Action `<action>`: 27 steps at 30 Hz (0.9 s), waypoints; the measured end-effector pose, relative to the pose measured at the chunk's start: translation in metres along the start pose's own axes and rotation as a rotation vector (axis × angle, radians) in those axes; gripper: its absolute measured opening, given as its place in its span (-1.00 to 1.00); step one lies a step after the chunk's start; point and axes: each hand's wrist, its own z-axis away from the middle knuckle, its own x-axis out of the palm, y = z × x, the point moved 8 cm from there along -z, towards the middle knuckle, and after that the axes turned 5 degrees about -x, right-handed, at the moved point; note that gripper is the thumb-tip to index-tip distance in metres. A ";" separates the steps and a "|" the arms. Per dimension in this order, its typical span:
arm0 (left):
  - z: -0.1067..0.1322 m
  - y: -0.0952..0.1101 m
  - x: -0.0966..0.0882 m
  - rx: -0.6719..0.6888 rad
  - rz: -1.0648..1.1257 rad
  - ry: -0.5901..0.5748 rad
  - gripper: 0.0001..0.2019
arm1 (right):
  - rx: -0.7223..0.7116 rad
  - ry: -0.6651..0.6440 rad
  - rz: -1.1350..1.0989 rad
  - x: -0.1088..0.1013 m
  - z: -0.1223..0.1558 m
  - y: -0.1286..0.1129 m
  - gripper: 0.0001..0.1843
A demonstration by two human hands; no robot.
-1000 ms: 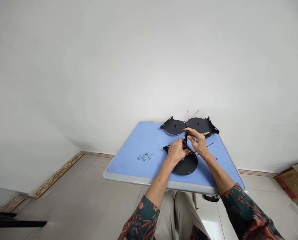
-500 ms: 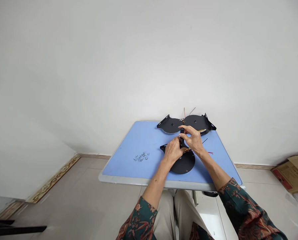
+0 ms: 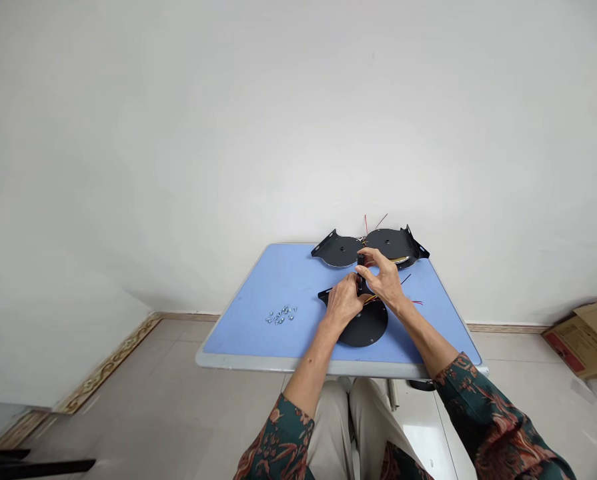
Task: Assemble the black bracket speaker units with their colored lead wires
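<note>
My right hand (image 3: pixel 384 280) is closed around the upright black handle of a screwdriver (image 3: pixel 361 260), thumb on one side and fingers on the other. Its lower end goes down to a black round metal plate (image 3: pixel 365 328) with a slotted bracket end; the tip is hidden. My left hand (image 3: pixel 345 301) presses on that plate, its fingers curled at the bracket side close to the tool's lower end. Yellow and red wires (image 3: pixel 371 299) come out from between the hands. To the left, a loose group of small silver screws (image 3: pixel 282 315) lies on the table.
Two similar black round plates with brackets, a left one (image 3: pixel 339 253) and a right one (image 3: pixel 389 243), lie at the table's back edge with thin wires sticking up. The blue-topped table (image 3: pixel 248 303) stands against a white wall. An open cardboard box (image 3: pixel 585 340) sits on the floor at right.
The whole view has shifted slightly. My right fingers have changed their hold a little on the screwdriver handle; my left hand stays on the plate.
</note>
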 end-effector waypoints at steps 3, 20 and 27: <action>0.000 0.000 0.002 0.015 -0.002 0.004 -0.66 | -0.043 0.050 0.087 -0.004 -0.002 -0.004 -0.79; -0.002 0.000 0.000 -0.005 -0.084 0.013 -0.78 | 0.016 -0.023 -0.025 0.002 0.001 -0.001 -0.75; -0.001 -0.001 -0.001 -0.009 -0.053 0.010 -0.87 | 0.052 -0.002 -0.055 0.001 0.002 0.005 -0.64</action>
